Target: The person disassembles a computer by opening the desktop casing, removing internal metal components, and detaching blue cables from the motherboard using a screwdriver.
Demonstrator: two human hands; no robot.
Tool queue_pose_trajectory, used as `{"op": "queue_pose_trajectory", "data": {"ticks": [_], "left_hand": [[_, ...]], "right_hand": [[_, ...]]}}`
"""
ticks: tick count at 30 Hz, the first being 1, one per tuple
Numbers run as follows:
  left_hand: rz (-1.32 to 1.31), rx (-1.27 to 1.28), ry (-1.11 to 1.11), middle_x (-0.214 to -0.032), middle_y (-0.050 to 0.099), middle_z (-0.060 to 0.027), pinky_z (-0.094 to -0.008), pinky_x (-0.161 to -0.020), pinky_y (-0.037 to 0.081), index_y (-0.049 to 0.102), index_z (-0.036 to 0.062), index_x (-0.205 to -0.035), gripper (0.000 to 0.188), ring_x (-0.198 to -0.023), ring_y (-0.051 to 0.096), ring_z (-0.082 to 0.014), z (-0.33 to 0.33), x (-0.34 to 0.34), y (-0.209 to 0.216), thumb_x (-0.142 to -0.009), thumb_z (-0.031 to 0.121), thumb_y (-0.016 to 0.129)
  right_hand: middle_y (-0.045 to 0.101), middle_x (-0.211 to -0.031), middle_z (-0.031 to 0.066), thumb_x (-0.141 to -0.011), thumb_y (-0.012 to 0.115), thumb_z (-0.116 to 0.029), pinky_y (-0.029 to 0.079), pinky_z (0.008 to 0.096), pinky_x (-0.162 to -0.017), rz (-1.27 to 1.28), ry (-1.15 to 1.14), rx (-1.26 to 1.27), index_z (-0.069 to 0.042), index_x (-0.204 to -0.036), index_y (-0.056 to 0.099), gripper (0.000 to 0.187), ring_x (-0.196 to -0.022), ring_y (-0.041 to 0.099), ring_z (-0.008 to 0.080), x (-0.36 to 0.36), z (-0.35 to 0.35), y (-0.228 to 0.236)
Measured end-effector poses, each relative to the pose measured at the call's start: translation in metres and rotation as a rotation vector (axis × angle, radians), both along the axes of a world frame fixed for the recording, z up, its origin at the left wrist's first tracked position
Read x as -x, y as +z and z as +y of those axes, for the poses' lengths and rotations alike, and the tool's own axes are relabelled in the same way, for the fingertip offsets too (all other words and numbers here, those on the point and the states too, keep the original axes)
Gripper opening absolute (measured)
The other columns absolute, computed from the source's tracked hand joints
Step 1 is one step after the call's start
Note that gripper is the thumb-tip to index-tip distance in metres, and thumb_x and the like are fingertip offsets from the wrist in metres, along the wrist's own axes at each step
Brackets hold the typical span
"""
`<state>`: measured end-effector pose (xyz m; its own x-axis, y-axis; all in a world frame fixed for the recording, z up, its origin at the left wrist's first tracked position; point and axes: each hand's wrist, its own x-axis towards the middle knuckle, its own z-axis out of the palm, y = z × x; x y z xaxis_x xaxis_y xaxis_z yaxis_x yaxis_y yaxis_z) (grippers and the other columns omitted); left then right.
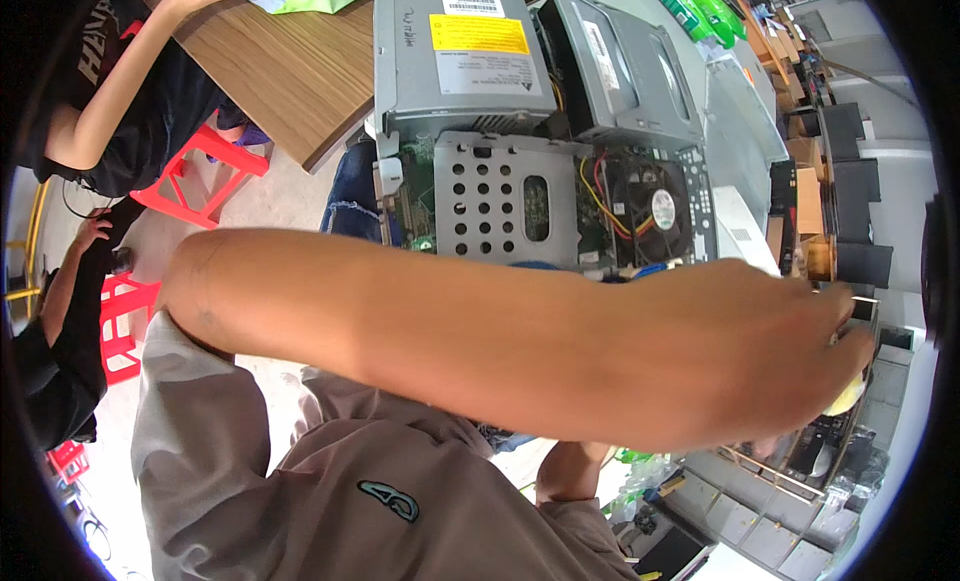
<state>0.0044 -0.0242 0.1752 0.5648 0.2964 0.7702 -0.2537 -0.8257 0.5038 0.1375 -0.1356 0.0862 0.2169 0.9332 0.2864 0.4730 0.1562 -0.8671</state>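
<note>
My left forearm stretches across the picture from left to right, in front of an opened desktop computer. My left hand [770, 351] is at the right, beyond the computer's side, with its fingers curled together. Something yellow [846, 397] shows just below those fingers; its kind is unclear. My right forearm [572, 471] appears under the left one, and the right hand is mostly hidden behind it. In the computer lie a grey power supply [480, 86], a drive [625, 76], a perforated metal bracket [505, 211] and a black fan [648, 213] with coloured wires.
A wooden table [275, 71] extends at the upper left. Red stools [205, 171] and two other people are on the left. Green packages [695, 9] lie at the upper right. Shelving with boxes [808, 196] stands on the right, and a wire rack [790, 471] at the lower right.
</note>
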Motion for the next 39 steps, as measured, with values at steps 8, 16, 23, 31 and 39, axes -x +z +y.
{"op": "queue_pose_trajectory", "data": {"ticks": [8,16,23,31,39], "left_hand": [[0.054,0.024,0.159,-0.092,0.061,-0.0179,-0.0410,-0.064,0.055,0.058,-0.0081,-0.096,0.031,-0.087,0.063,-0.0307,-0.025,-0.023,0.003,-0.079,0.016,0.068],[-0.046,0.059,0.182,-0.081,0.063,-0.0152,-0.0391,-0.063,0.054,0.060,-0.0058,-0.080,0.027,-0.081,0.062,-0.0293,-0.025,-0.019,0.010,-0.081,0.020,0.068],[-0.217,0.397,0.003,-0.071,0.065,-0.0128,-0.0374,-0.063,0.052,0.062,-0.0037,-0.067,0.031,-0.077,0.061,-0.0281,-0.013,-0.018,0.022,-0.082,0.023,0.067],[-0.046,0.749,-0.568,-0.056,0.060,-0.0072,-0.0284,-0.052,0.046,0.064,-0.0008,-0.066,0.044,-0.051,0.059,-0.0164,0.010,-0.023,0.023,-0.080,0.040,0.071],[0.117,0.408,-0.444,-0.079,0.063,-0.0161,-0.0386,-0.068,0.048,0.061,-0.0035,-0.097,0.038,-0.076,0.062,-0.0294,0.018,-0.005,-0.030,-0.093,0.035,0.060]], "right_hand": [[0.063,-0.094,0.0196,-0.081,0.061,-0.012,0.051,0.0354,-0.075,0.037,-0.012,-0.176,0.002,-0.101,0.057,0.025,-0.089,0.063,0.0256,-0.016,-0.003,0.022],[0.062,-0.100,0.0227,-0.085,0.054,-0.023,0.053,0.0376,-0.075,0.048,-0.061,-0.385,0.003,-0.109,0.054,0.036,-0.093,0.063,0.0274,-0.032,0.000,0.056],[0.062,-0.105,0.0253,-0.088,0.049,-0.033,0.054,0.0396,-0.075,-0.011,-0.096,-0.530,0.004,-0.116,0.052,0.046,-0.097,0.064,0.0290,-0.044,0.011,0.083],[0.061,-0.111,0.0283,-0.092,0.042,-0.044,0.056,0.0419,-0.075,-0.041,-0.201,-0.783,0.005,-0.124,0.050,0.059,-0.101,0.064,0.0308,-0.048,0.015,0.125],[0.060,-0.114,0.0234,-0.085,0.053,-0.024,0.049,0.0447,-0.082,-1.096,0.546,-0.371,0.006,-0.109,0.061,0.039,-0.100,0.060,0.0345,-0.015,0.042,0.186]]}}
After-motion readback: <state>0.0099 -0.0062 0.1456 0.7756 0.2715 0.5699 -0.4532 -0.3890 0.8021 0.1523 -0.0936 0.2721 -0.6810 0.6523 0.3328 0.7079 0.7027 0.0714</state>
